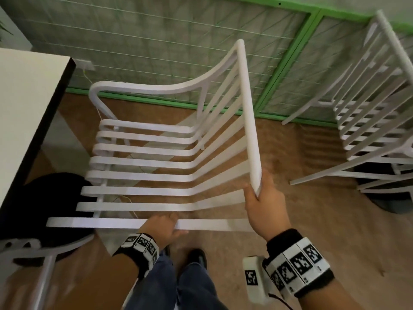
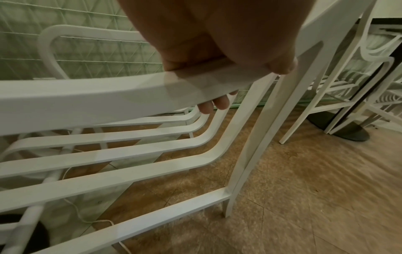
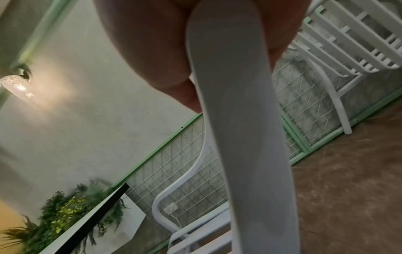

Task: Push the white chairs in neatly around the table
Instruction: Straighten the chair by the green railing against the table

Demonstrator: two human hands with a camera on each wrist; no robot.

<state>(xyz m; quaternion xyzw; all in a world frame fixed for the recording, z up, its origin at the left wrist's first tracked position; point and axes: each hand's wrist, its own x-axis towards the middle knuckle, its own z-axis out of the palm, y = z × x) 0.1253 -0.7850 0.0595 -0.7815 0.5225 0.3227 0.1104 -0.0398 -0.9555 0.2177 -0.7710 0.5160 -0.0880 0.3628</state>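
Brown floor (image 1: pixel 312 211); left hand (image 1: pixel 163 227) grip wraps white chair (image 1: pixel 143 162) armrest, right hand (image 1: pixel 266 206) grip clasps backrest top.

Dim, warm indoor light; a glowing wall lamp (image 3: pixel 16 86) throws a soft halo on the wall. Wide-angle bending warps the edges, floor smears with motion blur, close hands sit unfocused.
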